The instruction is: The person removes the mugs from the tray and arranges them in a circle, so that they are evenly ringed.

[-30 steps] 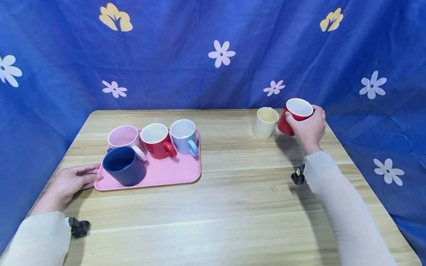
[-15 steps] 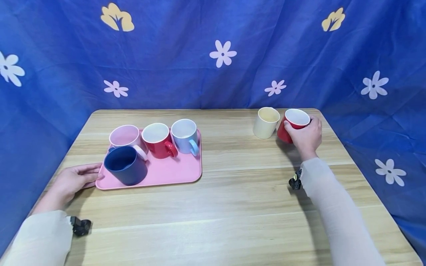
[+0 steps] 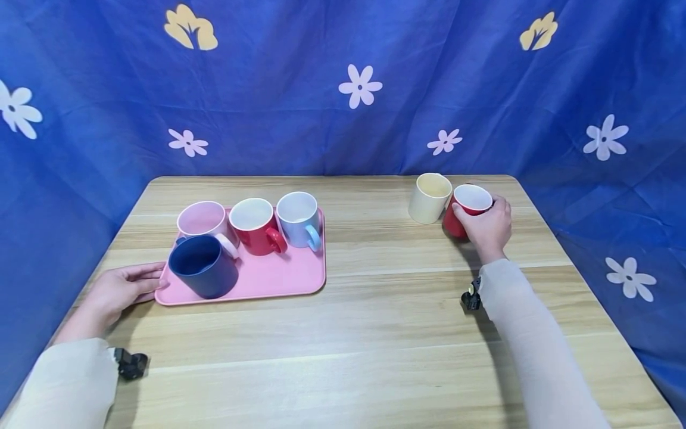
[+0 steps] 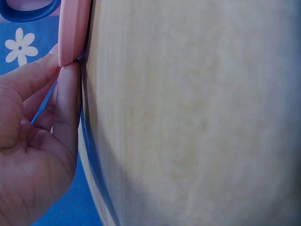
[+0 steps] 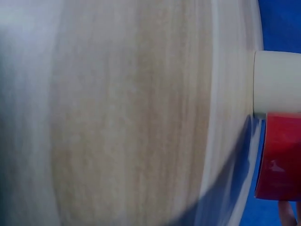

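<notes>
In the head view, my right hand (image 3: 488,225) holds a red mug (image 3: 455,221) with a white inside by its body, thumb on the near side. In the right wrist view the red mug (image 5: 282,157) is held over the table, its base apart from the wood. Just left of it stands a cream mug (image 3: 425,205). My left hand (image 3: 118,292) pinches the left rim of a pink tray (image 3: 284,277). The tray bears a dark blue mug (image 3: 217,277), a pink mug (image 3: 222,229), another red mug (image 3: 252,238) and a light blue mug (image 3: 295,229).
The wooden table (image 3: 348,345) stretches between tray and cream mug. A blue curtain (image 3: 300,101) with flower prints hangs along the back and sides. A small black camera (image 3: 131,364) sits at the left cuff, another black camera (image 3: 471,296) at the right.
My right hand has drawn the red mug nearer to me and slightly left, from the back right area. The left hand stays at the tray, and the mugs on it keep their places.
</notes>
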Tool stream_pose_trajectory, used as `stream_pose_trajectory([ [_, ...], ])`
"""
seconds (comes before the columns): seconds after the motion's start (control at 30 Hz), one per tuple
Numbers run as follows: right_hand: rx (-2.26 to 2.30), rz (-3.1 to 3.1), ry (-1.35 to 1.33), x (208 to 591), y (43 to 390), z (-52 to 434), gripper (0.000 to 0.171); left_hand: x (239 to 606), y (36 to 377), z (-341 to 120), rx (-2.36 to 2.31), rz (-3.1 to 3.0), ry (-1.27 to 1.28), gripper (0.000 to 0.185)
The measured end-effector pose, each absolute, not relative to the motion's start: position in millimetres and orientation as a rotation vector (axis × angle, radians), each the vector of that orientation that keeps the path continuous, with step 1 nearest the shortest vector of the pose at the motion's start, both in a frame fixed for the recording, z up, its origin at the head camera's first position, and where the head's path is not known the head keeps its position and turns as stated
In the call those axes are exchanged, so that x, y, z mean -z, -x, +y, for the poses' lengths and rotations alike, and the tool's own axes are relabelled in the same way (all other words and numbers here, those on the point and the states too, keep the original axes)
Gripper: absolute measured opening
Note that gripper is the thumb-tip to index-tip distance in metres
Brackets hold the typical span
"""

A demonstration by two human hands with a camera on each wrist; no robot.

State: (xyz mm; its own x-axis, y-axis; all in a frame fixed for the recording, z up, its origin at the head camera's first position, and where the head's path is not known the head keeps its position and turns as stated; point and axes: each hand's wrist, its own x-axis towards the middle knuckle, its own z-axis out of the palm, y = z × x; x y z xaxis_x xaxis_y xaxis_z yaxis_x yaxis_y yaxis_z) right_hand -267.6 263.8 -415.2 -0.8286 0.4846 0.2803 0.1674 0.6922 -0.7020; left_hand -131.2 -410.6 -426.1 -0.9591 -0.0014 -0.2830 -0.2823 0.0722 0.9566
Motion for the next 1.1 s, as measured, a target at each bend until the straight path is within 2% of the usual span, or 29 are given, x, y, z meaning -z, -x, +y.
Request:
stream_pose_trajectory([
  [0.43,-1.010,-2.471,0.457,421.7,267.6,264.8,0.088,426.1,130.2,-408.6,-2.014,2.107,0.292,0.041],
  [1.1,-1.051,-2.494,0.412,423.5,268.6,265.7,0.087,429.0,131.6,-412.3,-2.010,2.125,0.291,0.035],
])
